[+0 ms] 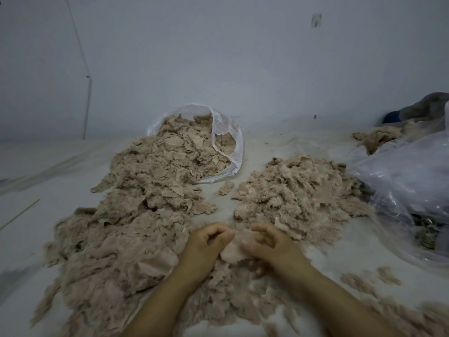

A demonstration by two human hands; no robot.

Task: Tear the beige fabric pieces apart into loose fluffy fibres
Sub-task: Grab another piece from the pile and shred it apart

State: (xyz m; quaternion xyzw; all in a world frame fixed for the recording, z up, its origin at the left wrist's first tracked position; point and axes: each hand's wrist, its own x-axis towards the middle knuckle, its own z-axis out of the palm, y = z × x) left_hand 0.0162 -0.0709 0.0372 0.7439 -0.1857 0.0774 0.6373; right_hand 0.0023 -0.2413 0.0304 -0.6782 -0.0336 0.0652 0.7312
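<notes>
Your left hand and right hand both pinch small flat beige fabric scrap, fingers curled round opposite edges. Scrap spans straight between hands, long axis left-right, above fluffy beige fibre heap. Equal reach, so probably just pull sideways.

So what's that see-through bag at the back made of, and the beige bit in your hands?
The bag looks like thin, glossy plastic: see-through and crinkled. The beige piece, pinched between the left hand and right hand, seems soft woven cloth with a matte, fuzzy, fraying edge; which fibre is unclear.
</notes>
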